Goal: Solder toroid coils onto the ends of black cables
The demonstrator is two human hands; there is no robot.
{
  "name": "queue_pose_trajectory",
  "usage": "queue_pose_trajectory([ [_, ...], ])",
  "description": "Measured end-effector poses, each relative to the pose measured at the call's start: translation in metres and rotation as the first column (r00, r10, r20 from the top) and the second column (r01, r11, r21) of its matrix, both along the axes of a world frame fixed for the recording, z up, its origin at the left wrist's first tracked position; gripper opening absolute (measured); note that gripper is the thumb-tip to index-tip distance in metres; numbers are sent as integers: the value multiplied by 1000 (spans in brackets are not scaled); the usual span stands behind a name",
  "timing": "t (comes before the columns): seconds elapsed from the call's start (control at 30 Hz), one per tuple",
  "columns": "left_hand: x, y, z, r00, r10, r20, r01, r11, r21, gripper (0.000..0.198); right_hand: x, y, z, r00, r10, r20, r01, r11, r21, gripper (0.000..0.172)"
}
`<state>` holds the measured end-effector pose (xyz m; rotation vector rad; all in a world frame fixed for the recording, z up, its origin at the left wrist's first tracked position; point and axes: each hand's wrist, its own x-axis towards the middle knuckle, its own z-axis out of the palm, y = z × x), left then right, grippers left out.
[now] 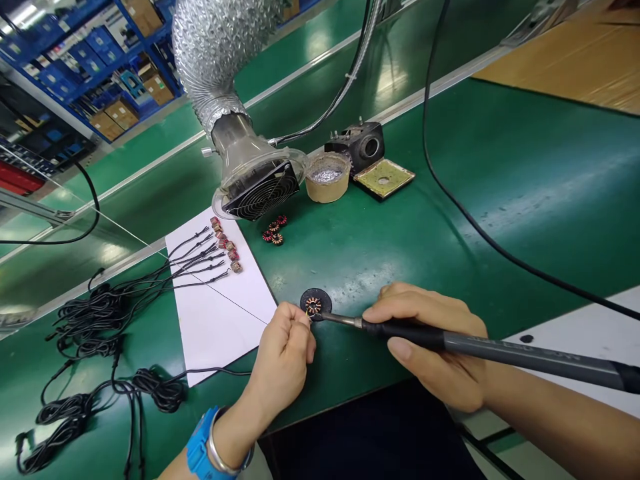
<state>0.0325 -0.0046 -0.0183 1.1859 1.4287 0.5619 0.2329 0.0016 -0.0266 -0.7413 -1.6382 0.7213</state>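
My right hand (430, 343) is closed around a grey soldering iron (500, 352), its tip touching a small copper-wound coil (313, 306) that sits on a black round pad (320, 297). My left hand (283, 357) pinches a thin wire end right beside the coil; a thin solder wire runs from it across the white paper sheet (215, 320). A blue watch and a metal bangle sit on the left wrist.
A fume extractor fan (263, 190) on a silver hose stands behind. Nearby are a solder pot (327, 177), a black iron stand (357, 143) with yellow sponge (384, 178), three loose coils (274, 232), several wired coils (227, 247) and black cable bundles (95, 313).
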Motion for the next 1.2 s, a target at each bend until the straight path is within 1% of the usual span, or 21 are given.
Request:
queue_pose_trajectory([
  [0.23,0,-1,0,1000,-4,0,4,1000,-1,24,-1,0,-1,1000,16,-9,-16,1000,1,26],
  [0.53,1,1,1,1000,-25,-1,25,1000,10,23,-5,-1,-2,999,22,-24,-20,998,54,29],
  [1.03,0,-1,0,1000,-13,10,13,1000,8,23,-3,0,-4,997,25,-75,-18,995,97,31],
  [1.13,1,0,0,1000,-17,13,17,1000,4,22,-3,0,-5,996,8,-87,1,994,110,34],
  [1.2,2,0,0,1000,-19,10,19,1000,3,21,-3,1,-7,995,-24,-98,36,992,122,38],
])
